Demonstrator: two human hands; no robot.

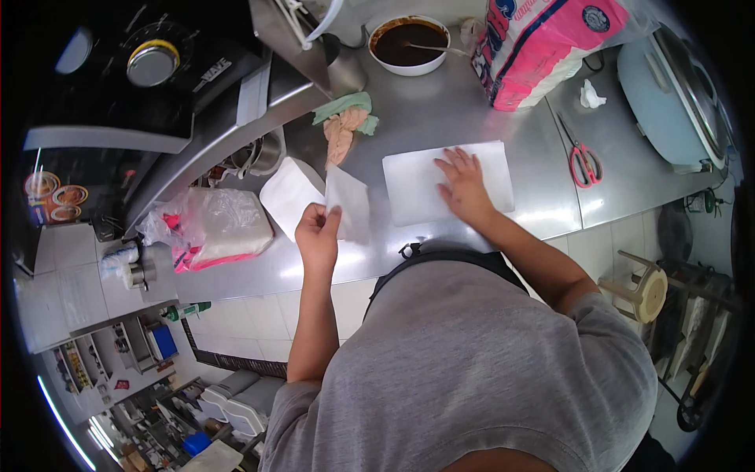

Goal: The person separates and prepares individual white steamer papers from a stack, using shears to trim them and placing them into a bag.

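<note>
My left hand point(318, 230) pinches a thin white sheet point(349, 203) between thumb and fingers, raised at an angle above the steel counter. Just beyond and left of that hand lies more white paper point(291, 187), partly covered by the hand and sheet. My right hand point(466, 186) rests flat, fingers spread, on a stack of white sheets point(410, 189) in front of me. A crumpled peach and green cloth point(347, 124) lies behind the raised sheet.
On the steel counter point(531, 203) stand a white bowl of dark sauce point(407, 44), a pink-and-white bag point(542, 47) and a light-blue lidded appliance point(666, 94). Pink-handled scissors point(584, 165) lie at right. A plastic-wrapped pack point(224, 227) sits at left, below a black appliance point(141, 76).
</note>
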